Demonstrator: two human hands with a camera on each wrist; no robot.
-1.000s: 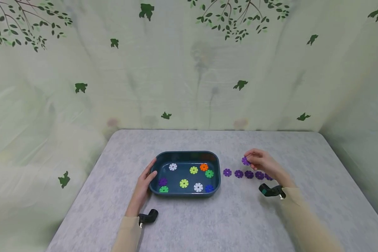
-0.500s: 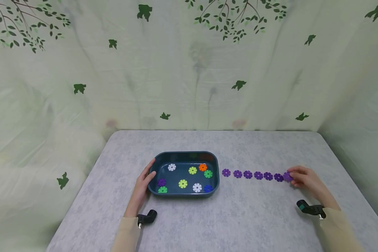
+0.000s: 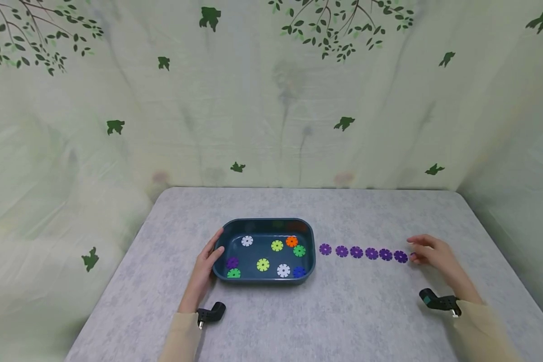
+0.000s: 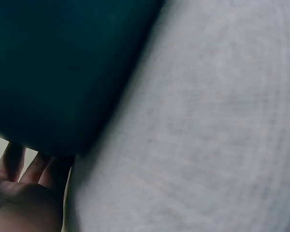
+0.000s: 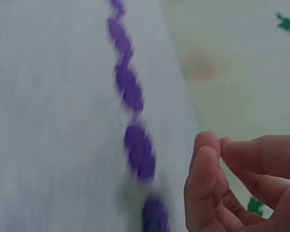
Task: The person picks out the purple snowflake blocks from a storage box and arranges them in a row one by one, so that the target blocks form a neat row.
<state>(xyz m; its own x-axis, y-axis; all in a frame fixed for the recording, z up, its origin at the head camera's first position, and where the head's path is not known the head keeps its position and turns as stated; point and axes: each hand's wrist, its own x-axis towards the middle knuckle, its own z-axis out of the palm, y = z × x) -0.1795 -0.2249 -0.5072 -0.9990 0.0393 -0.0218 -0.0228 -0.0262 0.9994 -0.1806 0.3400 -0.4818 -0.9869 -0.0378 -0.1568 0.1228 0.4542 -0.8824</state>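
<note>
My left hand (image 3: 203, 261) holds the left end of a dark teal tray (image 3: 264, 280), its thumb over the rim. In the left wrist view, the fingers (image 4: 12, 162) lie against the tray's outer wall (image 4: 63, 72). Several notched plastic discs lie inside, including a white disc (image 3: 283, 270), an orange disc (image 3: 291, 242) and a purple disc (image 3: 232, 263). To the right runs a row of purple discs (image 3: 372, 253) on the table. My right hand (image 3: 434, 256) is at the row's right end, fingers apart, its thumb partly covering the last purple disc (image 3: 413, 257).
The grey table (image 3: 344, 317) extends around the tray and the row. A pale curtain (image 3: 271, 110) printed with leaves and birds hangs behind and at both sides. A black wrist camera (image 3: 212, 312) sits on the left wrist, another camera (image 3: 440, 301) on the right.
My right hand carried a purple disc rightward over the row, set it down at the right end and loosened its fingers. My left hand stays on the tray.
</note>
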